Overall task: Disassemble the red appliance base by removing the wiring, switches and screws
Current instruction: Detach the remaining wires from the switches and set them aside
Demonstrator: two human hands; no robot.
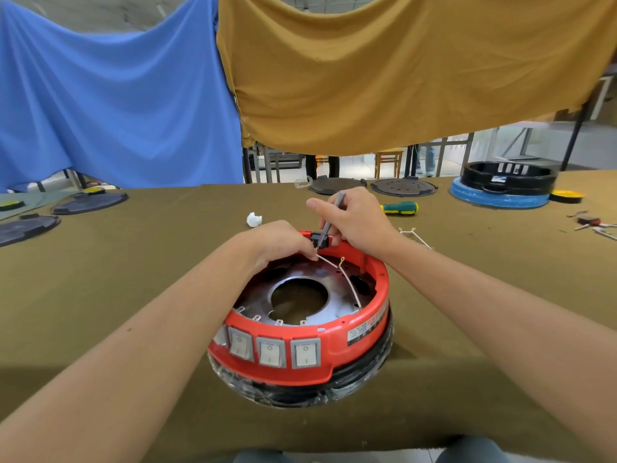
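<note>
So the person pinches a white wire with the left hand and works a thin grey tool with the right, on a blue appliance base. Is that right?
Not quite. The head view shows the appliance base is red, not blue. The rest holds: the left hand pinches the white wire, and the right hand holds the thin grey tool.

The red appliance base (364, 305) is glossy moulded plastic, with a shiny bare-metal plate (260, 295) inside and pale grey plastic rocker switches (271, 352) along its front. Crinkled clear film (240, 385) wraps the black part below. Matt olive cloth (133, 262) covers the counter. A screwdriver (400, 208) has a smooth green-and-yellow plastic handle.
</note>
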